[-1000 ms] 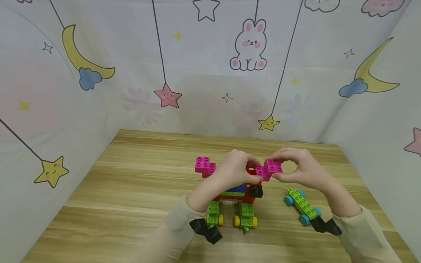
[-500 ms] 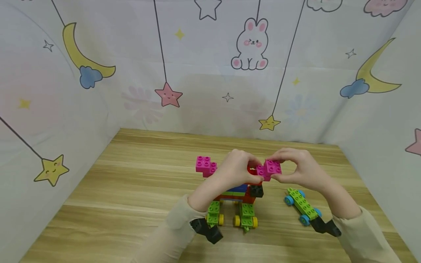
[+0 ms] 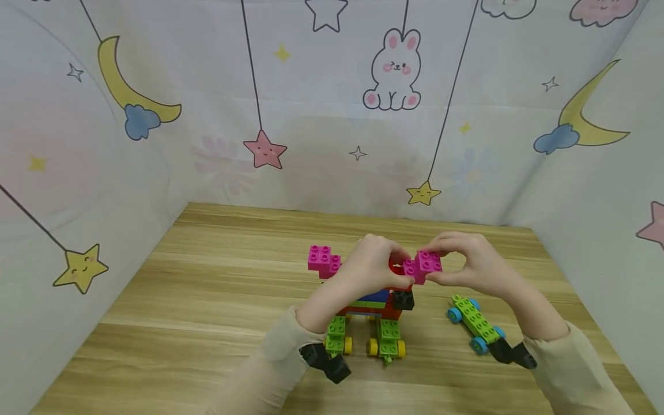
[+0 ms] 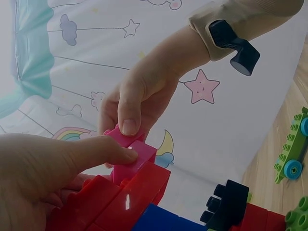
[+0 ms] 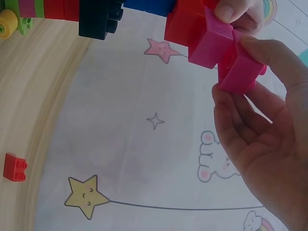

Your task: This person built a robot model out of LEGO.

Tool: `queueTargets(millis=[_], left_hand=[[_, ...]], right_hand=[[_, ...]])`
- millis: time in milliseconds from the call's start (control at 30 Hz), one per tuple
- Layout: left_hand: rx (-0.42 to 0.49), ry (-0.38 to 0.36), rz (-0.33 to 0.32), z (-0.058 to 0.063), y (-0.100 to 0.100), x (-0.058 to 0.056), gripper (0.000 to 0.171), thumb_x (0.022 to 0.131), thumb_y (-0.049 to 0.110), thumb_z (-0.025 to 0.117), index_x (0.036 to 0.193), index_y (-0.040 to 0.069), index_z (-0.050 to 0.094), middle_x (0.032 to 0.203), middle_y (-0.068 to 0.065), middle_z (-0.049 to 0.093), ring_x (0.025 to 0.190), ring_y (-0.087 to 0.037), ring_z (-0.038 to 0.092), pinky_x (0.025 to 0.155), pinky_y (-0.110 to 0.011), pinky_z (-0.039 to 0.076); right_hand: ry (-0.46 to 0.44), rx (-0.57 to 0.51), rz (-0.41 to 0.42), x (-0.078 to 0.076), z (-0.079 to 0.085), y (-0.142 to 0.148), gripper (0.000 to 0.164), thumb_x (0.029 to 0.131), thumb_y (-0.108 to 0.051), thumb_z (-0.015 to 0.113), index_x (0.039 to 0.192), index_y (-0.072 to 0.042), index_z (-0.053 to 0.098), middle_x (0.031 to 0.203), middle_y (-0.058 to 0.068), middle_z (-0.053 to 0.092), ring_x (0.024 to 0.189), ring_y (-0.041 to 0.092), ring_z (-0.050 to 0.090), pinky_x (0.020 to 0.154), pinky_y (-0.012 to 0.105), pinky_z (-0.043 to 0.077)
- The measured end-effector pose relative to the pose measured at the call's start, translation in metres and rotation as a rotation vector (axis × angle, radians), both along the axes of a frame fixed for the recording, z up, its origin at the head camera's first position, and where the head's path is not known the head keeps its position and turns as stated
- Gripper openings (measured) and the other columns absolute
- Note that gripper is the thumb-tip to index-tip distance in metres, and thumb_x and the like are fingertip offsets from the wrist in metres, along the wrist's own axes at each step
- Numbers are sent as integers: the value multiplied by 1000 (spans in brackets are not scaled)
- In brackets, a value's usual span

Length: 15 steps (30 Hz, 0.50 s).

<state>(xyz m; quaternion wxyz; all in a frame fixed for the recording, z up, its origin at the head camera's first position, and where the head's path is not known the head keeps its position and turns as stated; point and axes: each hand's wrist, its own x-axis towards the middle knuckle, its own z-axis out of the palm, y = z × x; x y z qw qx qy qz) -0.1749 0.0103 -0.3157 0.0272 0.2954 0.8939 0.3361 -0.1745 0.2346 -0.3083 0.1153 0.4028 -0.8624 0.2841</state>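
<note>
My right hand (image 3: 474, 262) pinches an outer pink toy brick (image 3: 430, 261) between thumb and fingers. This brick sits stepped up on an inner pink brick (image 5: 209, 43), which joins the red bricks (image 4: 130, 197) at the end of a built toy. Around that joint my left hand (image 3: 365, 268) is curled, its thumb pressing the inner pink brick in the left wrist view. Below are a blue brick (image 3: 377, 296), a black brick (image 3: 403, 300) and two green wheeled bases (image 3: 388, 329) with yellow wheels. The left forearm and hand hide the toy's middle in the head view.
Another stepped pair of pink bricks (image 3: 319, 257) sticks out at the toy's left end. To the right stands a green wheeled base (image 3: 474, 318) with blue wheels. A loose red brick (image 5: 14, 167) lies on the wooden table (image 3: 207, 288). Printed cloth walls (image 3: 332, 127) enclose the table.
Both hands keep the same hold on the pink bricks. The whole head view shifts by a few pixels; otherwise almost nothing moves.
</note>
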Motion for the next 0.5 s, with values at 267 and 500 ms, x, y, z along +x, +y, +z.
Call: queueTargets(millis=[267,500], left_hand=[[2,4,0,-1,0,-1,33,81,27,81,109,10,75,101,-2,76,87,-11,67,70,-14,51],[14,17,-8,0,0,-1,33,81,26,81,109,10,75,99,-2,76,84,-10,66,67,-12,49]], right_hand=[[-68,21,21,-3,3,0,33,73,-1,82,104,-7,74,97,0,71,82,1,59,68,22,53],[-119,30,52,-6,5,0,32,75,-3,81,106,-6,74,97,-1,71,81,1,60,69,23,54]])
